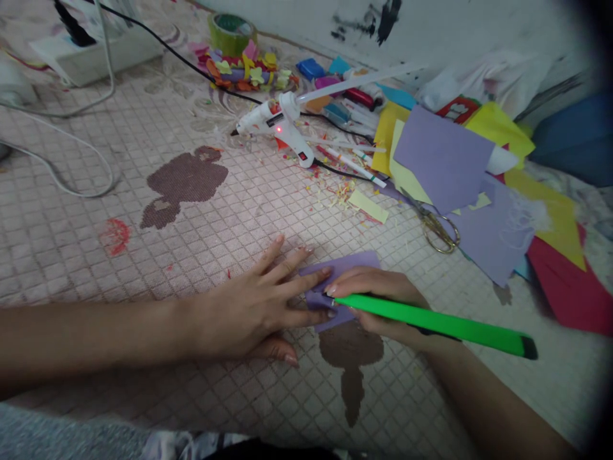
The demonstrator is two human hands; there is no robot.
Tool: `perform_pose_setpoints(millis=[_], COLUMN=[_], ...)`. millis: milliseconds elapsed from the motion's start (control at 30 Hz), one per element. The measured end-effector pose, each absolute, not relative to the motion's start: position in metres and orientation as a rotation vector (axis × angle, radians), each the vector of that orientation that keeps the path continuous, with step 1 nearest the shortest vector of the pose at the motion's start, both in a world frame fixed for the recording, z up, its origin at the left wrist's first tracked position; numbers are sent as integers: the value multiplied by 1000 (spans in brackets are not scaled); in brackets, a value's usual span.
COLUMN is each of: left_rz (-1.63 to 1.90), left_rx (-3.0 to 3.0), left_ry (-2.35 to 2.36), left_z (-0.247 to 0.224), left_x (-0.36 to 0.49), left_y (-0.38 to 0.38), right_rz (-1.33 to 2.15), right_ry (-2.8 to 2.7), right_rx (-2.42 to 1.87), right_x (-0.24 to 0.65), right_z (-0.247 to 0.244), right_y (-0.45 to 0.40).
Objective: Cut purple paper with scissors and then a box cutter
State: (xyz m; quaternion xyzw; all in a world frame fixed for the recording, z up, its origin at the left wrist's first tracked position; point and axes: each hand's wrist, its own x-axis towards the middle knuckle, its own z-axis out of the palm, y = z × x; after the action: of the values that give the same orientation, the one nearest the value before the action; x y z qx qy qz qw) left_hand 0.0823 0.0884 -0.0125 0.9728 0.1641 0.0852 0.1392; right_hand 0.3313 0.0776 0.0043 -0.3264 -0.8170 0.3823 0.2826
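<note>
Purple paper [355, 260] on the surface [268, 211], lying flat between both hands, thin, matte and straight along its upper edge. Pressed down by the left hand [256, 300] with fingers fanned wide, some stretched across the sheet. In the right hand [390, 285], a long green tool [440, 319], smooth, narrow and black at the far end, gripped close to its dark tip by curled fingers; contact between tip and paper too hidden to tell. Underneath, pale cloth patterned in a diamond lattice, with ragged-edged brown patches [189, 176]. Beyond, a glossy white glue gun [282, 124] with a translucent stick jutting from the rear. To the right, metal scissors [430, 216] with rounded gold loops, just beside angular purple sheets [443, 156]. Nearby, a narrow pale-yellow strip [368, 206] among tiny scattered scraps. Farther back, a round roll of green tape [232, 35].
</note>
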Motion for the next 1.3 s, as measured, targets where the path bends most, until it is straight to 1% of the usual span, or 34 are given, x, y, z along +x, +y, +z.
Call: perform_pose_setpoints(millis=[400,600,867,1100,1300], left_rz=[222,266,212,227,250], left_rx=[2811,2831,2857,2844,2835], left_ry=[501,555,417,491,499], left_z=[-11,-14,-13,-11,-12], left_x=[84,89,81,85,86], left_y=[86,81,91,84,84], right_rz=[1005,951,1043,1028,1100], right_ry=[-2220,-2268,-2185,-2230,-2200], right_rx=[-837,-825,-833,-805,-774], right_x=[330,328,331,328,332], right_z=[8,10,5,8,7], right_y=[76,75,76,77,79])
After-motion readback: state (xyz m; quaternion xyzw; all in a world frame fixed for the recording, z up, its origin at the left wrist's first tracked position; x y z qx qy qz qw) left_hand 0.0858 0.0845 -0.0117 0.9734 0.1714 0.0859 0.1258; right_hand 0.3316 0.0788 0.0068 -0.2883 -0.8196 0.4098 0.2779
